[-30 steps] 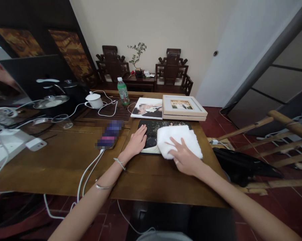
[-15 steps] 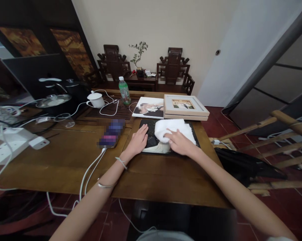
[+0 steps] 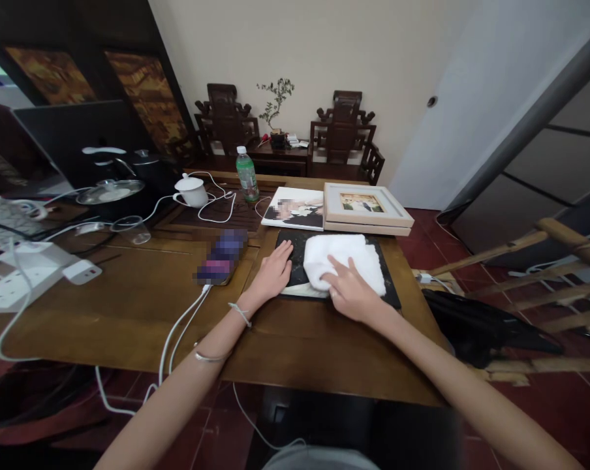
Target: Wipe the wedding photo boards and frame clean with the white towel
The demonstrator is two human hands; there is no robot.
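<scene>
A flat dark panel (image 3: pixel 299 253) with a pale patch along its lower left lies on the wooden table in front of me. My left hand (image 3: pixel 274 269) rests flat on its left edge, fingers stretched out and holding nothing. On the panel's middle and right lies a folded white towel (image 3: pixel 341 251). My right hand (image 3: pixel 351 287) presses on this towel's near part and grips it; the index finger and another finger show on top, while the rest are partly hidden. The towel covers much of the panel.
Just beyond the panel lie a photo print (image 3: pixel 295 209) and stacked picture frames (image 3: pixel 366 205). A bottle (image 3: pixel 247 175), lidded white cup (image 3: pixel 191 190) and charging phone (image 3: pixel 222 258) stand or lie to the left. Cables and a power strip (image 3: pixel 23 277) occupy the far left.
My right hand has moved the towel slightly toward me and to the right, so it covers more of the pale patch. My left hand has stayed on the panel's edge.
</scene>
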